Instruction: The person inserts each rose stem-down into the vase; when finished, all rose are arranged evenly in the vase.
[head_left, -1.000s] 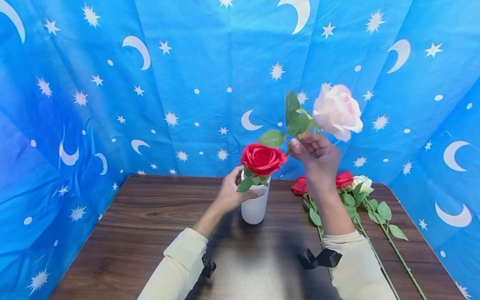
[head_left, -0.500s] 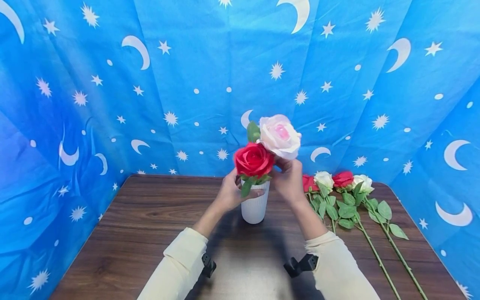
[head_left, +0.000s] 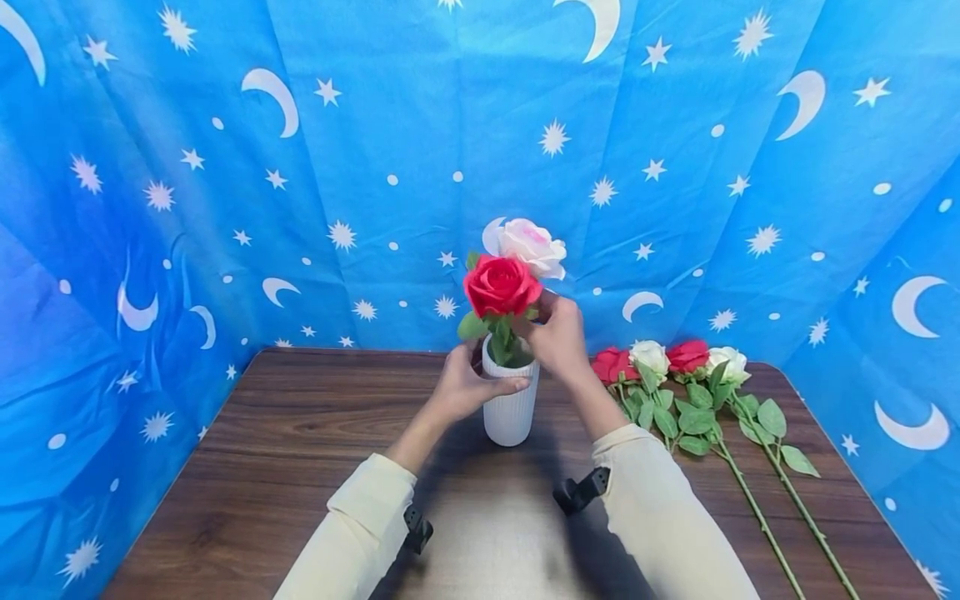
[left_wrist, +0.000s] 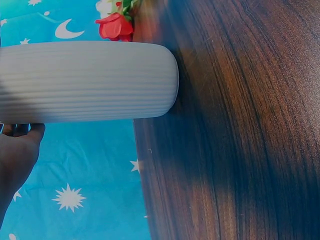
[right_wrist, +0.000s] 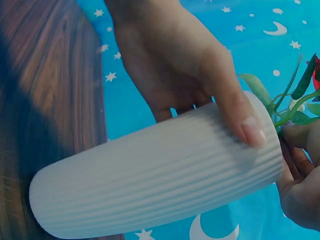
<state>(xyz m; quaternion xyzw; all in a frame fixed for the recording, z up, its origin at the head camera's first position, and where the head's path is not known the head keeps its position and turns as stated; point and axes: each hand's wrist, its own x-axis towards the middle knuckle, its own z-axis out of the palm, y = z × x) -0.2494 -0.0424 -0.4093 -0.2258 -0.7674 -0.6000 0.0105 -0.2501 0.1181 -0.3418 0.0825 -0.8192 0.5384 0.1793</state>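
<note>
Gripping the ribbed white ceramic vase (head_left: pixel 510 407), your left hand (head_left: pixel 467 385) steadies it; your right hand's (head_left: pixel 558 337) fingers pinch the pale pink rose (head_left: pixel 531 246) stem, and a hard push could tip the vase on the table (head_left: pixel 300 467)

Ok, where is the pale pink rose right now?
In the head view the pale pink rose stands in the white vase at table centre, just behind the red rose, above the right hand.

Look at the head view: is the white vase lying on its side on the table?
No, the white vase stands upright on the table, gripped by the left hand.
</note>
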